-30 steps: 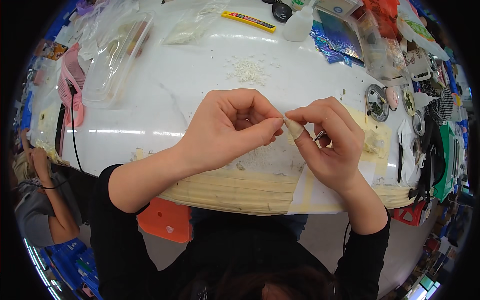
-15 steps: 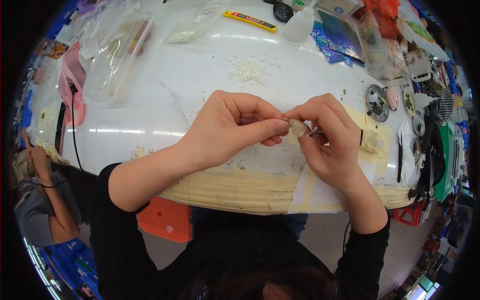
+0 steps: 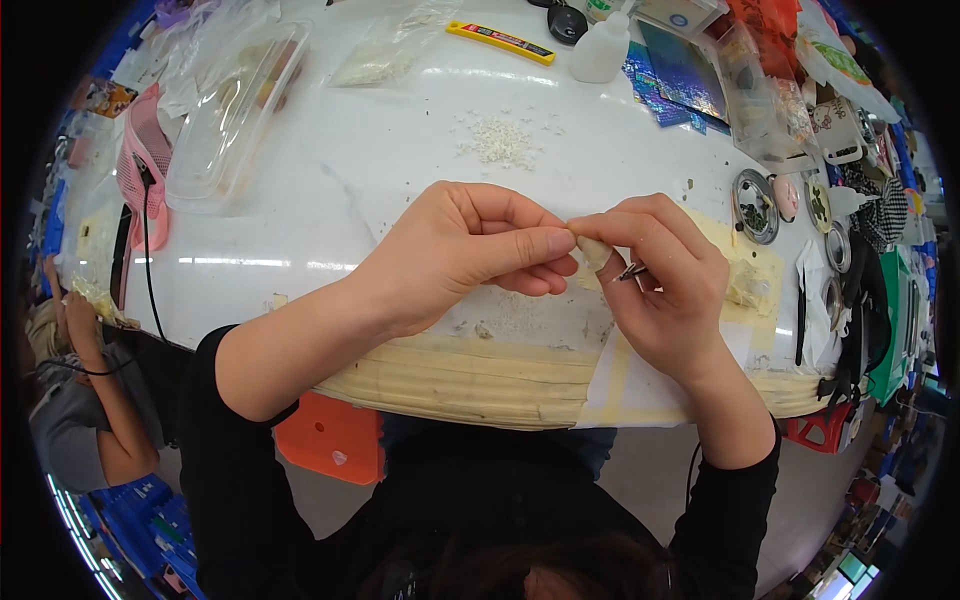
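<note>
My left hand and my right hand meet fingertip to fingertip above the near part of the white table. Thumb and forefinger of the left are pinched together; whatever tiny thing lies between the fingertips is hidden. A pale cover, like a finger cot or tape, wraps the right thumb tip, which presses close to the right forefinger. Slim metal tweezers lie in the curl of my right hand, their pointed end showing beside the thumb. Beyond the hands is a loose pile of tiny white pieces.
A clear plastic box stands at the far left. At the back lie a yellow flat tool, a white squeeze bottle and shiny blue sheets. Round metal dishes sit right. Another person works at left.
The fingertips have drawn tighter together, and the small bit seen between them before is now covered. The right hand has turned slightly; the forearms stay nearly in place.
</note>
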`<state>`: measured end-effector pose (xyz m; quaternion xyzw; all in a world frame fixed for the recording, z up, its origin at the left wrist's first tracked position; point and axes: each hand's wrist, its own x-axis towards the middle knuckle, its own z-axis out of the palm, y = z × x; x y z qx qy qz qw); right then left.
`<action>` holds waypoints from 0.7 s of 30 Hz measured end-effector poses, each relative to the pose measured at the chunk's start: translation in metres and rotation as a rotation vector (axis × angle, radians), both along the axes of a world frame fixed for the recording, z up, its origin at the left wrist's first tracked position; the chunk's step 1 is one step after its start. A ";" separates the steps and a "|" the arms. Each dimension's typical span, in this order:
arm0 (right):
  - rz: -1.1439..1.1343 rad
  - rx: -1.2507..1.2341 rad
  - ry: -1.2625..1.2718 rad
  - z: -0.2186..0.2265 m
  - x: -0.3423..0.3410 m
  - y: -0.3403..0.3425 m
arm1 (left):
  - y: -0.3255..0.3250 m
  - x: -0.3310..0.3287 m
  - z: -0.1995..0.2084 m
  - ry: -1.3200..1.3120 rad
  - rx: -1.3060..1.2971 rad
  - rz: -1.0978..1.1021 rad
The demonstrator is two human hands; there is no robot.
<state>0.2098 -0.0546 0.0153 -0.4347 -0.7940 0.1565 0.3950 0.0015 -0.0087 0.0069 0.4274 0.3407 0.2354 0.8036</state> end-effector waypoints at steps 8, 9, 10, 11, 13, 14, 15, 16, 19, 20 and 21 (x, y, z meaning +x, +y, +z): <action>-0.001 -0.048 0.065 0.002 -0.001 0.001 | -0.003 0.001 -0.001 -0.037 0.145 0.048; -0.002 -0.045 0.064 0.002 0.000 0.001 | -0.003 0.001 0.000 -0.038 0.165 0.049; -0.003 -0.042 0.065 0.002 0.000 0.000 | -0.004 0.001 0.001 -0.039 0.186 0.051; -0.004 -0.039 0.065 0.002 0.000 0.000 | -0.004 0.001 0.001 -0.042 0.208 0.055; 0.001 -0.024 0.060 0.003 0.000 0.000 | -0.005 0.001 -0.001 -0.050 0.252 0.061; 0.003 -0.017 0.058 0.003 -0.001 0.000 | -0.005 0.001 -0.002 -0.029 0.307 0.064; -0.003 -0.026 0.033 0.005 -0.001 -0.001 | -0.005 0.002 -0.002 -0.008 0.362 0.067; -0.007 -0.035 0.010 0.007 -0.002 -0.002 | -0.006 0.001 -0.003 0.016 0.417 0.072; -0.050 -0.073 -0.124 0.005 -0.002 -0.004 | -0.008 0.002 -0.005 0.093 0.641 0.095; -0.073 -0.087 -0.181 0.004 -0.001 -0.005 | -0.008 0.002 -0.006 0.089 0.711 0.102; -0.081 -0.100 -0.202 0.002 0.000 -0.005 | -0.007 0.002 -0.008 0.085 0.781 0.109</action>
